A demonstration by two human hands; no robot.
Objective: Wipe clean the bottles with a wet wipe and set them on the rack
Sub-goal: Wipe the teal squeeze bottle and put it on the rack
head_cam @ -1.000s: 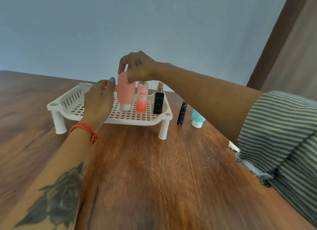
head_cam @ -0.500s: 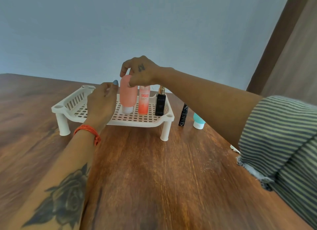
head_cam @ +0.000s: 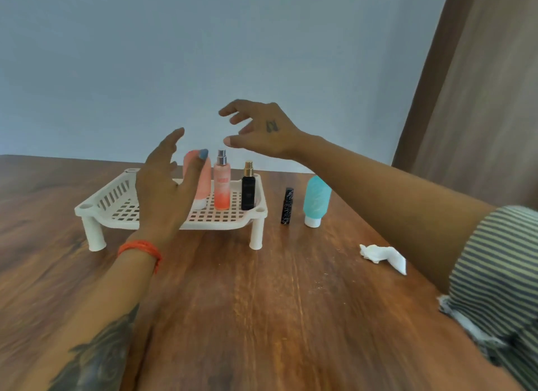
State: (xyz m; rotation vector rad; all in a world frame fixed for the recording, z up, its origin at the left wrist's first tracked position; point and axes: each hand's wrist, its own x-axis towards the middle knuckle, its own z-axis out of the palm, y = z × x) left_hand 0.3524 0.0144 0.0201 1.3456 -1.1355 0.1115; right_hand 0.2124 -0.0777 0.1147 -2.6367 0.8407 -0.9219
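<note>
Having released the pink bottle (head_cam: 203,184), both hands (head_cam: 167,186) now hover open.

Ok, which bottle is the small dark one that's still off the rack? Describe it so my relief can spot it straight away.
Find the white slatted rack on the wooden table, then look just past its right-hand front leg. Two bottles stand there on the bare wood: the small black bottle is the one nearer the rack. It is thin, dark and flecked with pale marks, much shorter than the fat teal bottle beside it.

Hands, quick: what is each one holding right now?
Left hand: open, fingers spread, holding nothing.
Right hand: open, fingers loosely curved, holding nothing.
</note>
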